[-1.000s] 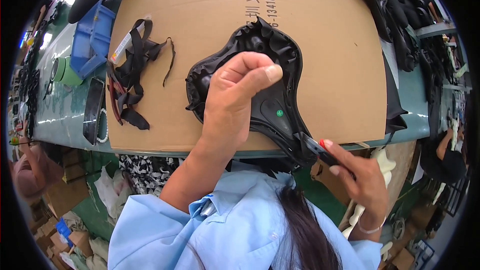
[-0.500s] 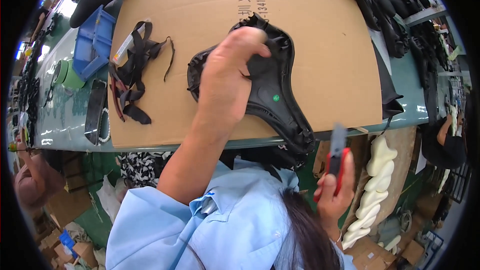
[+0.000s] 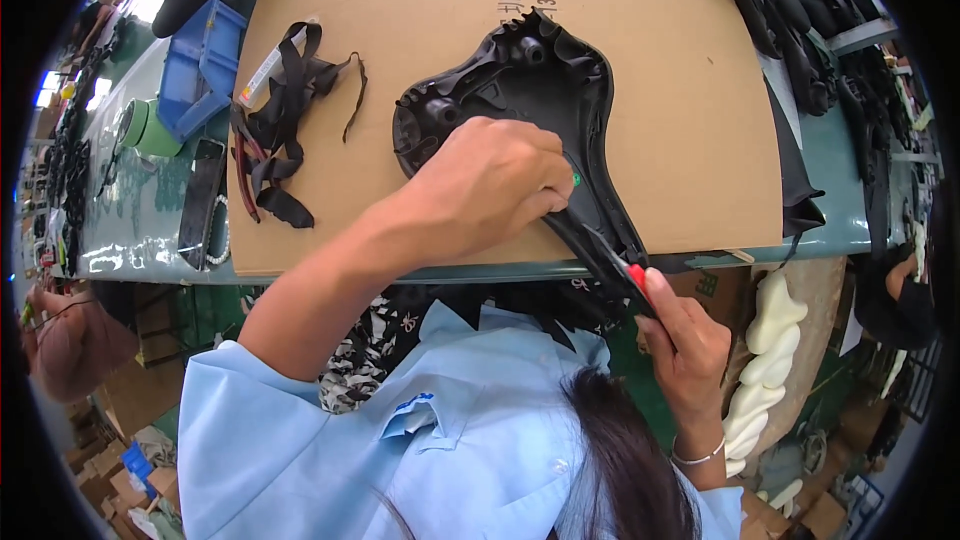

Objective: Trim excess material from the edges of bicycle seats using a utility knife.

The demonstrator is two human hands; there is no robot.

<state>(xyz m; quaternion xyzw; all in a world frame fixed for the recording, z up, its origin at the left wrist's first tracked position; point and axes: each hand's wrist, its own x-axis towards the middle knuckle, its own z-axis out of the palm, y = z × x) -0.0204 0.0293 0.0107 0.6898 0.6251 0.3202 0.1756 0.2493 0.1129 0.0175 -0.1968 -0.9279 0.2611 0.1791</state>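
Note:
A black bicycle saddle lies underside up on a cardboard sheet, its wide end away from me and its narrow nose over the table's near edge. Gathered cover material rings its rim. My left hand is closed above the saddle's middle, thumb and fingers pinched together; whatever they grip is hidden. In my right hand is a red utility knife, its blade out and pointing up and left. That blade lies over the saddle's nose, close to my left fingertips; contact cannot be made out.
On the cardboard, black fabric strips lie in a heap at the left. Beyond them are a blue bin, a green round container and a phone. White saddle-shaped pieces are stacked below the table at right.
My left hand has come down from the saddle's wide end to its middle. My right hand has brought the knife up and left to the nose.

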